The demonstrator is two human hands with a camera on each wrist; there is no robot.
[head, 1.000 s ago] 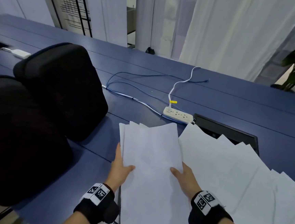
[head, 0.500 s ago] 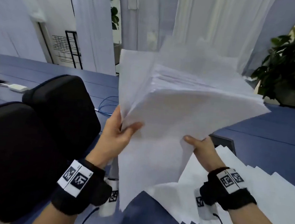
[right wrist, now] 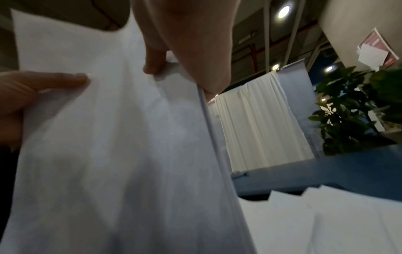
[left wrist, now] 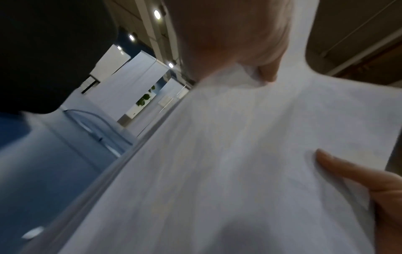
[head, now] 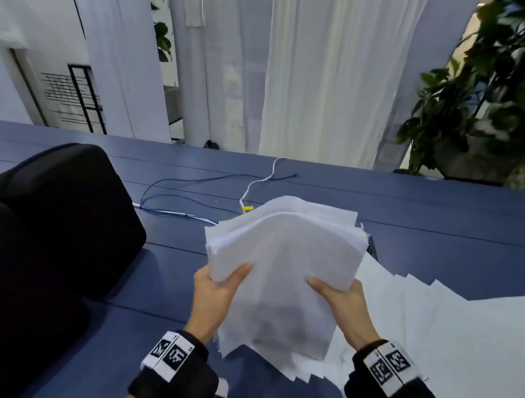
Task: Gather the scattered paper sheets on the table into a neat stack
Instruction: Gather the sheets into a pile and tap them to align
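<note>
A thick bundle of white paper sheets (head: pixel 284 264) is held above the blue table (head: pixel 443 221), its edges uneven and its near end fanned out. My left hand (head: pixel 225 283) grips the bundle's left side and my right hand (head: pixel 332 292) grips its right side, thumbs on top. In the left wrist view the bundle (left wrist: pixel 217 171) fills the picture with my thumb (left wrist: pixel 348 173) pressed on it. The right wrist view shows the same bundle (right wrist: pixel 108 154) pinched between my thumb (right wrist: pixel 43 82) and fingers (right wrist: pixel 195 51). More loose sheets (head: pixel 449 335) lie spread on the table at the right.
Two black padded chair backs (head: pixel 63 213) stand close on the left. Blue and white cables (head: pixel 256 182) run over the table behind the bundle. A dark cable hatch (head: pixel 372 249) peeks out at the bundle's right edge. A leafy plant (head: pixel 485 107) stands at the far right.
Both hands took the pile off the table, raised it high and upright, and have now brought it down lower and flatter over the table.
</note>
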